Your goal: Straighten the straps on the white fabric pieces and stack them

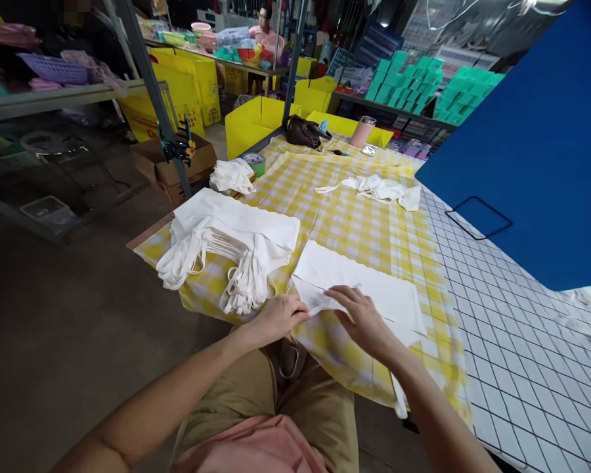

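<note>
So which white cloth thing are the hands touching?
Find the yellow checked tablecloth. At its near edge lies a flat white cloth bag, with the left hand and right hand on its corner. Unlike the stack of white bags beside it, it lies alone.

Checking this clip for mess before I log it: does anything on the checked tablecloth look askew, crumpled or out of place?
Mostly orderly. The flat white bag under the left hand and right hand lies flat, and the stack of white bags is neat, its handles trailing loose. Two crumpled white bundles stand out: one near the far left edge, one mid-table.
</note>
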`<state>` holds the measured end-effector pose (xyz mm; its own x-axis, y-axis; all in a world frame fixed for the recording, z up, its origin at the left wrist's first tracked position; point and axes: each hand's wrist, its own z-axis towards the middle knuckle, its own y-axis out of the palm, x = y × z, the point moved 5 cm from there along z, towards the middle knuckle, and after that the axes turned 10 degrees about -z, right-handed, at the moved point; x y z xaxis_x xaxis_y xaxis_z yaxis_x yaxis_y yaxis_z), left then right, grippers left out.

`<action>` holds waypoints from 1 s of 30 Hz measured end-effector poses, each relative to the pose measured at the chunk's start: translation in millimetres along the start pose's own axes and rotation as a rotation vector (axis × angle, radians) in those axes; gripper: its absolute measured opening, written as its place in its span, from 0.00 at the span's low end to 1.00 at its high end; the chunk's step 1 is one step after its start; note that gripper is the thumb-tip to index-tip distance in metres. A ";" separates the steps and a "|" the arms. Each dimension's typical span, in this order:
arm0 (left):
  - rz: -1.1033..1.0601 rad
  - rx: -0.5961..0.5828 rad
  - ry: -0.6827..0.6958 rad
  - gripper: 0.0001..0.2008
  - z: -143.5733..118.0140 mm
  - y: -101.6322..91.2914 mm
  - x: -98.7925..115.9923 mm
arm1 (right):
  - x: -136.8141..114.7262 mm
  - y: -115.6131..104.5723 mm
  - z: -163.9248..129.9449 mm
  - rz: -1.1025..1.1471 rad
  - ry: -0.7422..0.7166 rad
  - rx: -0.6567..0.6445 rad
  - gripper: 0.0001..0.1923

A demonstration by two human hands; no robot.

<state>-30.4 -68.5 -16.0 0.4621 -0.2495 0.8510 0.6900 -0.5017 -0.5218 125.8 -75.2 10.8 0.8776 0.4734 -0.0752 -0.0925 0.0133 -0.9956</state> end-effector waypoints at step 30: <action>-0.308 -0.057 0.032 0.26 10.3 2.4 36.4 | 4.6 -25.6 -20.1 -0.398 0.025 0.349 0.12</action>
<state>-6.2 -70.2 13.1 0.2180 -0.1037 0.9704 0.7622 -0.6030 -0.2357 141.7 -91.0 34.8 0.8874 0.3503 0.2996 0.1033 0.4821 -0.8700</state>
